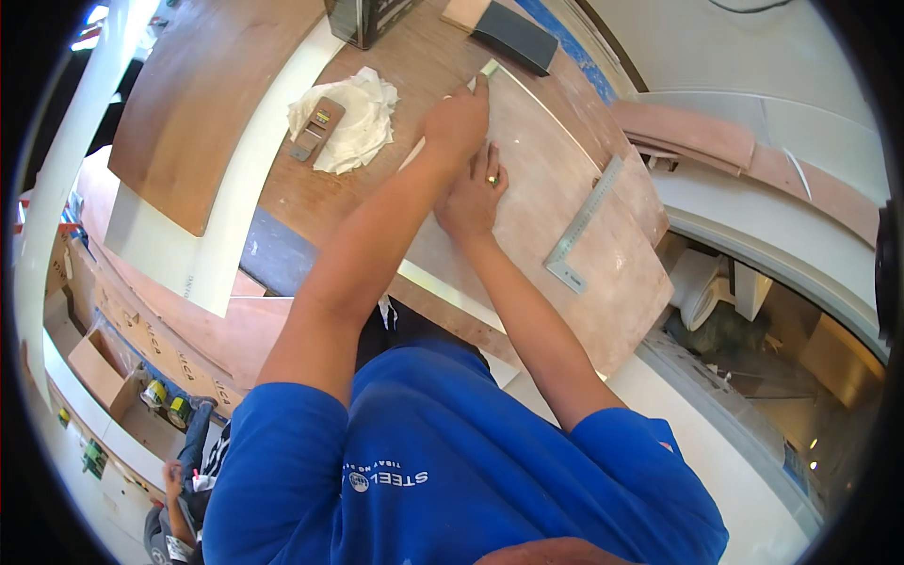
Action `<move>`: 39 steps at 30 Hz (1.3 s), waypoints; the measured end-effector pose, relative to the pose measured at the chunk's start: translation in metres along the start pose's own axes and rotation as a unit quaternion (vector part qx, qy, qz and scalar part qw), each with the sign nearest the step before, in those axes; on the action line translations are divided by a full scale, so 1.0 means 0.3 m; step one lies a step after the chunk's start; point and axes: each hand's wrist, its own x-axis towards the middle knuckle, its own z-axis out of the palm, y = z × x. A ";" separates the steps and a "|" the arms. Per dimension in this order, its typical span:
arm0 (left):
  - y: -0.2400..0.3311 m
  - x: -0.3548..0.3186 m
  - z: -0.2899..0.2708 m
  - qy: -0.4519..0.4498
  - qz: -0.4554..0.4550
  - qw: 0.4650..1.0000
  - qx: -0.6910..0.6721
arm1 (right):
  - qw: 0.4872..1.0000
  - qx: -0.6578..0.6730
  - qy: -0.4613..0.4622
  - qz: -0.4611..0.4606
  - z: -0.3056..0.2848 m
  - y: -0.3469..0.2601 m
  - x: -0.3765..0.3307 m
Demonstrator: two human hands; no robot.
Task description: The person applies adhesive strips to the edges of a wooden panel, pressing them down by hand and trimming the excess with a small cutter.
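Observation:
A pale, dusty panel (556,169) with light edging lies on a brown wooden board, angled away from me. My left hand (457,122) is closed over its far left edge, close to the top corner, with one digit along the surface. The undersides of its fingers are hidden. Just nearer to me, my right hand (474,193) lies on the panel with its fingers apart and a ring on one. A metal try square (586,221) rests on the panel's right side. Left of my hands, a small block plane (318,130) sits on a crumpled white cloth (367,118).
A black sanding block (514,38) and a dark box (363,19) stand at the far side. Curved brown sheets (207,94) and white sheets (169,245) lie at the left. Another person's hand (172,480) shows at lower left. A white toilet (702,282) stands at right.

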 end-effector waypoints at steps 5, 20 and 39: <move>-0.002 0.001 0.012 -0.019 -0.010 1.000 -0.013 | 1.000 0.000 -0.009 0.001 -0.012 -0.009 0.004; 0.038 0.043 0.023 -0.030 0.015 0.999 0.018 | 1.000 0.013 0.008 -0.003 -0.002 -0.001 0.006; 0.018 -0.087 -0.149 -0.048 0.012 0.997 0.054 | 1.000 0.012 0.013 0.008 0.002 0.002 0.003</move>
